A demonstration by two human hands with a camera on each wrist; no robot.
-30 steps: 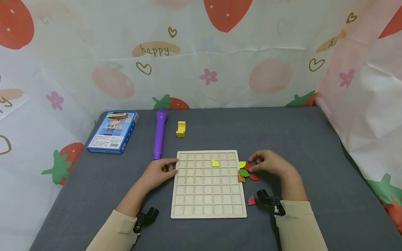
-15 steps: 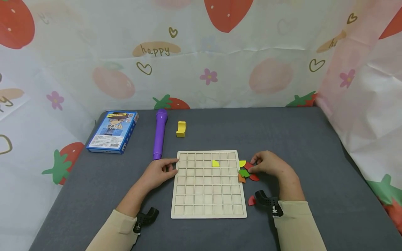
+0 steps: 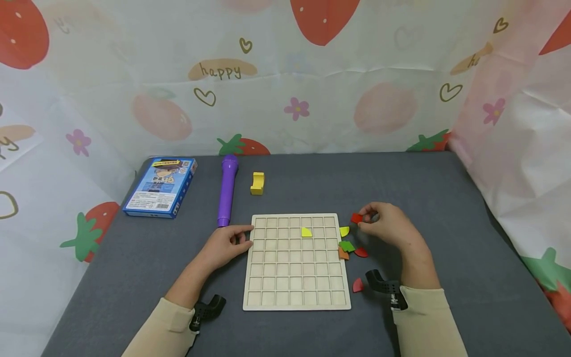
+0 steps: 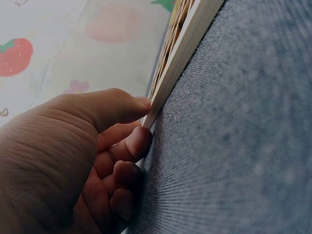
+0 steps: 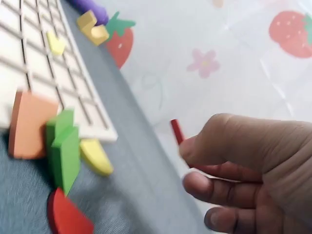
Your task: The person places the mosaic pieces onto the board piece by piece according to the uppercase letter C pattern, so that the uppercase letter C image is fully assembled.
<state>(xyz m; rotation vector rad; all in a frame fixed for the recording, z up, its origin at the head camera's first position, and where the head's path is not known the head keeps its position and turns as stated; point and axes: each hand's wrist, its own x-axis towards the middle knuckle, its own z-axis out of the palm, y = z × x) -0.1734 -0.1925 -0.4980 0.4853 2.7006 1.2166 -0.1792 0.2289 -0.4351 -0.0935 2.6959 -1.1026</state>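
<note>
My left hand (image 3: 225,245) rests at the left edge of a pale wooden grid board (image 3: 295,300); thumb and index fingertips touch that edge, apart from each other. One yellow quarter-round piece (image 3: 306,232) sits in a cell of the board's upper part. Beyond the board's right edge, my right hand (image 3: 392,225) pinches a small flat red piece (image 3: 356,218) between thumb and fingers, above the table. In the right wrist view the red piece (image 5: 177,130) shows edge-on, partly hidden by the thumb. Below it lie a yellow piece (image 3: 344,231), green pieces (image 5: 66,156), and an orange piece (image 3: 343,253).
Two more red pieces lie right of the board, one by the pile (image 3: 361,252) and one lower (image 3: 358,285). Behind the board are a yellow block (image 3: 257,184), a purple microphone-shaped object (image 3: 227,191) and a blue box (image 3: 160,188). A strawberry-print sheet hangs behind the grey table (image 3: 401,178).
My right hand has taken the red piece from the pile beside the board and raised it up and away. My left hand has stayed at the board's edge.
</note>
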